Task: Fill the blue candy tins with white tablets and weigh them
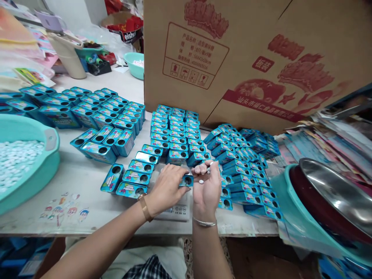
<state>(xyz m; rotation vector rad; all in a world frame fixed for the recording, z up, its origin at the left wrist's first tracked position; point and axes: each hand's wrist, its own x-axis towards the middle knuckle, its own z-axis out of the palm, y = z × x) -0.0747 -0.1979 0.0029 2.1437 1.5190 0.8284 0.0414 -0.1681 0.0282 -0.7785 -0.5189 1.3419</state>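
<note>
My left hand [167, 188] grips a small blue tin [186, 180] with a round dark hole in its top, above a white scale [177, 211]. Close on its right, my right hand [207, 186] is turned palm up with curled fingers, holding a few small white candies [201, 181]. Its fingers are near the tin's hole. Rows of similar blue tins [169, 131] stand behind the hands. More tins [133, 177] are just left of my left hand, and another group [247, 174] stands to the right.
A turquoise basin [52, 162] of white candies is at the left. A large cardboard box [186, 93] stands behind the tins. Stacked basins with a metal bowl [343, 193] are at the right edge. A tumbler [68, 56] and a small turquoise bowl [135, 71] are farther back.
</note>
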